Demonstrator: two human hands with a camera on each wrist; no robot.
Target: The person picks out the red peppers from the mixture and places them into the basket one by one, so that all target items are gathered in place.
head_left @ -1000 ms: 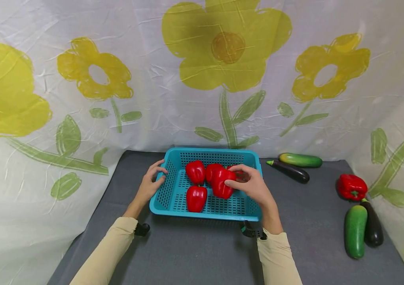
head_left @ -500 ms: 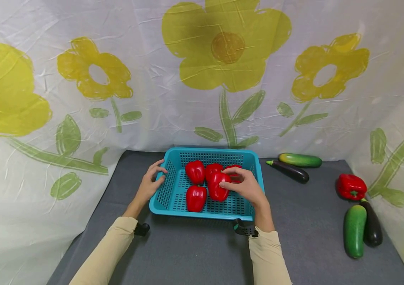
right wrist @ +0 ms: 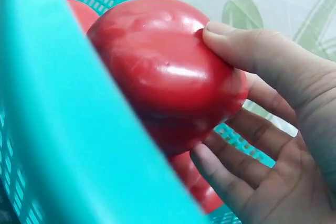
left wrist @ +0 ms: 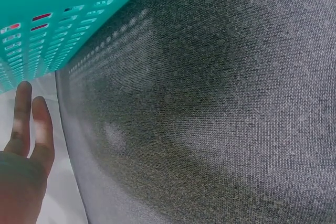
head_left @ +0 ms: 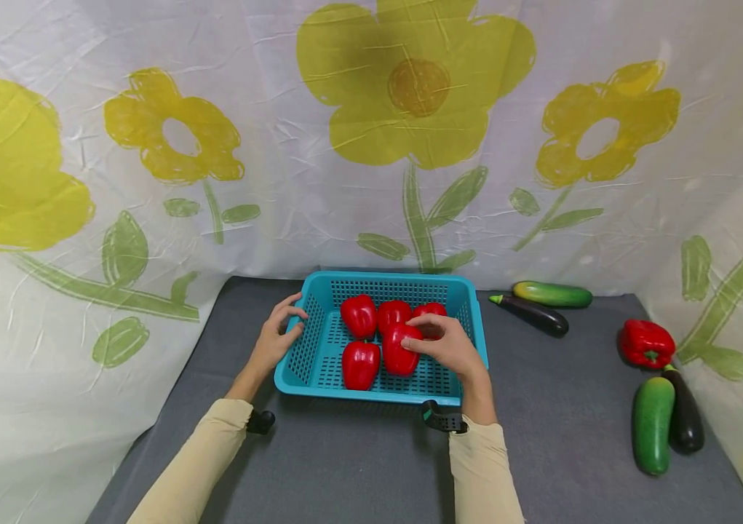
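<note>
A blue perforated plastic basket (head_left: pixel 364 397) holds several red bell peppers. Inside it, my right hand (head_left: pixel 453 348) grips one red bell pepper (head_left: pixel 400 351) between thumb and fingers. The right wrist view shows this bell pepper (right wrist: pixel 163 72) close up, the thumb on one side and the fingers on the other, partly behind the basket rim. My left hand (head_left: pixel 274 335) rests at the left rim with loosely bent fingers. In the left wrist view, two fairly straight fingers of the left hand (left wrist: pixel 31 145) stand by the outer wall of the basket (left wrist: pixel 58 24).
Right of the basket lie an eggplant (head_left: pixel 535 315) and a green cucumber-like vegetable (head_left: pixel 553 294). Further right are another red bell pepper (head_left: pixel 648 344), a green cucumber-like vegetable (head_left: pixel 654 426) and a second eggplant (head_left: pixel 685 415). A flower-print curtain (head_left: pixel 266 240) borders the grey table (head_left: pixel 345 466).
My right hand has moved left and slightly toward me with the bell pepper, uncovering the pepper behind at the basket's right. The left hand stays at the rim.
</note>
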